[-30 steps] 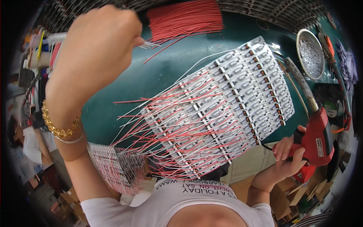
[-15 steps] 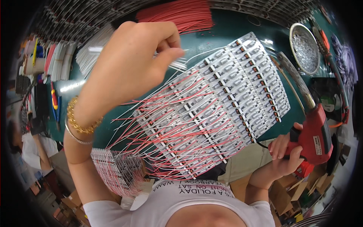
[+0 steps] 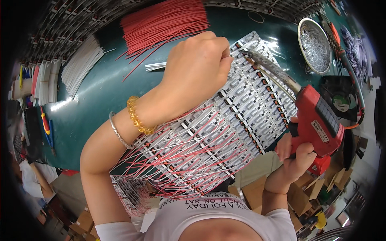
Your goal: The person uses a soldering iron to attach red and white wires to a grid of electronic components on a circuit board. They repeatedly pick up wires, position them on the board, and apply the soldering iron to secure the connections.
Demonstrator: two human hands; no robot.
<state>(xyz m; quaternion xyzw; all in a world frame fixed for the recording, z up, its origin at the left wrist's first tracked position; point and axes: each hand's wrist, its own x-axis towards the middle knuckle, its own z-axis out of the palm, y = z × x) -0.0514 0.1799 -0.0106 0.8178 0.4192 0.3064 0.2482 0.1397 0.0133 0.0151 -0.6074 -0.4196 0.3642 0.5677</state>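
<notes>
My right hand (image 3: 295, 154) is wrapped around the grip of a red soldering gun (image 3: 321, 120), its dark tip lying over the upper corner of a panel of small circuit boards (image 3: 241, 104). My left hand (image 3: 199, 70) is closed in a pinch over that same corner, close to the tip; what its fingers hold is hidden. Red and white wires (image 3: 181, 150) trail from the boards' near-left rows, partly behind my left forearm. The rows toward the right have no such wires on top. A few short white wires (image 3: 155, 66) lie just left of my left hand.
A pile of red wires (image 3: 165, 22) and a fan of white wires (image 3: 82, 64) lie on the green table (image 3: 100, 92). At the back right stands a round metal bowl (image 3: 315, 46) of silvery bits. Pliers (image 3: 47, 128) lie at the left; another wired panel (image 3: 130, 193) hangs below.
My left hand has moved right, from the loose white wires to the panel's upper corner. The soldering gun has swung left, bringing its tip over the boards. My view has shifted somewhat.
</notes>
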